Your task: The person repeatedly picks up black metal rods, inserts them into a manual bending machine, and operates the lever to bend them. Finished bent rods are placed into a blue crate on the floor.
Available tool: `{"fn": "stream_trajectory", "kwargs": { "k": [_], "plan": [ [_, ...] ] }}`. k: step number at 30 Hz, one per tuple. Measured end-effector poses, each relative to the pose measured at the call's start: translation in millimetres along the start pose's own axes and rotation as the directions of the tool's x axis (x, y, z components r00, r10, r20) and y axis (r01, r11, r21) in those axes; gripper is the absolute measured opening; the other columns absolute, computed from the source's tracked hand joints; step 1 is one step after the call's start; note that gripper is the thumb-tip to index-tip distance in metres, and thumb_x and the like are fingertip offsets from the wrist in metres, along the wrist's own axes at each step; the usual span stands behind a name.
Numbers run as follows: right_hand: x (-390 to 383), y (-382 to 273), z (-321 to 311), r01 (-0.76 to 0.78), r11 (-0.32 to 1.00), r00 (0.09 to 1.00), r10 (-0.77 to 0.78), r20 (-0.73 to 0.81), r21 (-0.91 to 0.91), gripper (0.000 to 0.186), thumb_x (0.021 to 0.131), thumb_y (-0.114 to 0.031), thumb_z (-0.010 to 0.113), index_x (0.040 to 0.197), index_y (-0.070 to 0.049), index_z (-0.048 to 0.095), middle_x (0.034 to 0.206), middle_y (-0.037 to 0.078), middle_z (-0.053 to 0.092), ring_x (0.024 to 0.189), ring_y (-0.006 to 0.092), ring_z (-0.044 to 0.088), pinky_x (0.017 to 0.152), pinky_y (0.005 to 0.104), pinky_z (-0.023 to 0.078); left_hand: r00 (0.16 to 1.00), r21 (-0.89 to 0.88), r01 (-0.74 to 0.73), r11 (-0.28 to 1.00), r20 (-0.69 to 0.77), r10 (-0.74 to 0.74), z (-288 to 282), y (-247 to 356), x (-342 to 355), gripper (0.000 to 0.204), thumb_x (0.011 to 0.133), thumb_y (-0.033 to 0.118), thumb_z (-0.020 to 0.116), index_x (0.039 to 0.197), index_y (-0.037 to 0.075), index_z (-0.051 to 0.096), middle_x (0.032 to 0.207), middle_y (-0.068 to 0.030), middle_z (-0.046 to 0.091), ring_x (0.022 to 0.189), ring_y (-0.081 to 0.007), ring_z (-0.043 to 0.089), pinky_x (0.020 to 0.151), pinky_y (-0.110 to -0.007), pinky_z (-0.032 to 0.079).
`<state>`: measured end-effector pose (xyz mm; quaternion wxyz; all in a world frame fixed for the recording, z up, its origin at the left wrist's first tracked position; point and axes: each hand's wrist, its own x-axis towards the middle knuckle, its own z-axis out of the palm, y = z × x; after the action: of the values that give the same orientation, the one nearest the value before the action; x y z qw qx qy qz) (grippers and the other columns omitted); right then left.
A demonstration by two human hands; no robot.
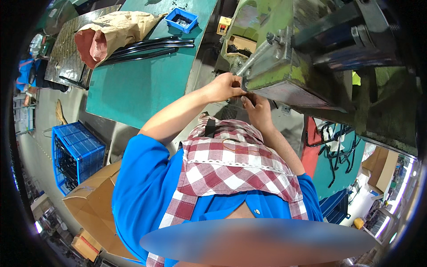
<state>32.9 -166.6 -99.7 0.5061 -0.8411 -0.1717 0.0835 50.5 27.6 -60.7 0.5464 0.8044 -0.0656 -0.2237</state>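
Note:
My left hand (223, 87) is raised at the near side of a worn green machine (289, 84), its fingers bent into a pinch. Just below and to the right, my right hand (259, 111) has its thumb and fingertips drawn together close to the left fingertips. Whatever lies between the fingers is too small and partly hidden, so I cannot make it out. A metal spring (255, 58) slants down from the machine right above my hands. Beyond them, a tan tray (240, 41) on the machine holds small dark parts.
On the green table (142, 93) at left lie black tubes (147, 50), an open brown paper sack (118, 33) and a blue bin (181, 20) of small parts. A blue crate (80, 153) and a cardboard box (95, 209) stand at lower left. Bent black rods (340, 149) lie at right.

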Motion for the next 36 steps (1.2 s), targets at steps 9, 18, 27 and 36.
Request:
{"fn": "stream_trajectory", "kwargs": {
  "k": [9, 18, 27, 36],
  "plan": [
    [1, 24, 6, -0.382, 0.853, 0.899, 0.432, -0.07, 0.357, 0.025, 0.089, -0.017, 0.064, 0.077, 0.005, 0.065, 0.071, 0.002, 0.062, 0.067, 0.0087, 0.052, 0.063, 0.0241, 0.042, 0.998, -0.003, -0.008, 1.0, -0.066, 0.008, 11, -18, 34, 0.019, 0.073, 0.019, 0.072, 0.08, 0.003, 0.062, 0.073, -0.0154, 0.064, 0.07, -0.0297, 0.063, 0.066, -0.039, 0.048],
    [-15, 117, 6, -0.311, 0.939, 0.95, 0.313, 0.009, 0.144, 0.012, 0.091, -0.013, 0.064, 0.089, -0.003, 0.06, 0.075, -0.001, 0.057, 0.069, 0.0086, 0.053, 0.066, 0.0229, 0.041, 0.978, 0.321, 0.012, 0.947, -0.2, 0.055, -23, -73, 60, 0.039, 0.078, 0.027, 0.072, 0.109, 0.004, 0.064, 0.1, -0.0196, 0.066, 0.09, -0.0309, 0.065, 0.079, -0.041, 0.051],
    [-32, 113, 7, -0.358, 0.927, 0.927, 0.367, -0.077, 0.11, 0.016, 0.092, -0.013, 0.064, 0.098, 0.0, 0.057, 0.083, 0.002, 0.061, 0.074, 0.0083, 0.056, 0.07, 0.0218, 0.045, 0.727, 0.715, 0.611, 0.341, -0.677, 0.116, -159, -269, 27, 0.015, 0.088, 0.016, 0.05, 0.098, 0.013, 0.061, 0.1, -0.0049, 0.057, 0.1, -0.0218, 0.056, 0.081, -0.039, 0.045],
    [-24, 63, -8, -0.142, 0.913, 0.98, 0.075, -0.185, -0.382, 0.026, 0.086, -0.009, 0.069, 0.106, 0.002, 0.057, 0.096, 0.009, 0.061, 0.091, 0.0196, 0.057, 0.083, 0.0314, 0.045, 0.824, 0.826, 0.22, 0.519, -0.442, 0.354, -118, -218, -19, 0.027, 0.077, 0.009, 0.056, 0.104, 0.01, 0.058, 0.1, -0.0094, 0.056, 0.102, -0.0285, 0.055, 0.09, -0.042, 0.041]
  ]
}}
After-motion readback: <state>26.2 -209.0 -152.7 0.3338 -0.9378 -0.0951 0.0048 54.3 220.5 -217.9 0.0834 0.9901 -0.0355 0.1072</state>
